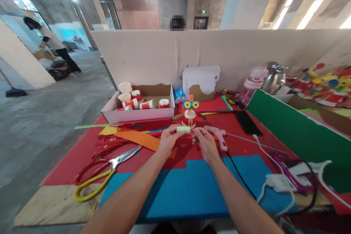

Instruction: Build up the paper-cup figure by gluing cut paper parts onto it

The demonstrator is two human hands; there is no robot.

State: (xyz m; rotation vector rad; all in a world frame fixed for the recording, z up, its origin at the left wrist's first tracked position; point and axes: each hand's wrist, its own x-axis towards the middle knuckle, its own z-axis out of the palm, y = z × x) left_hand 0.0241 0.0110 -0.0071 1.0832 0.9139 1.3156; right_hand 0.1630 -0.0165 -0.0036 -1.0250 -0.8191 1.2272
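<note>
My left hand (168,139) pinches a small pale green paper roll (183,129) above the red sheet (82,153), fingers closed on its left end. My right hand (204,142) sits close to the roll's right end with fingers curled; whether it touches the roll is unclear. Just behind the roll stands a small red paper-cup figure (189,114) with yellow-and-blue round eyes. A pink glue gun (218,134) lies just right of my right hand.
Large scissors (109,166) and orange and green paper strips (137,137) lie at left. An open box of red paper cups (139,104) sits behind. A phone (247,122), cables, a power strip (279,182), a green board (298,135) and a blue sheet (197,186) are nearby. A person stands far left.
</note>
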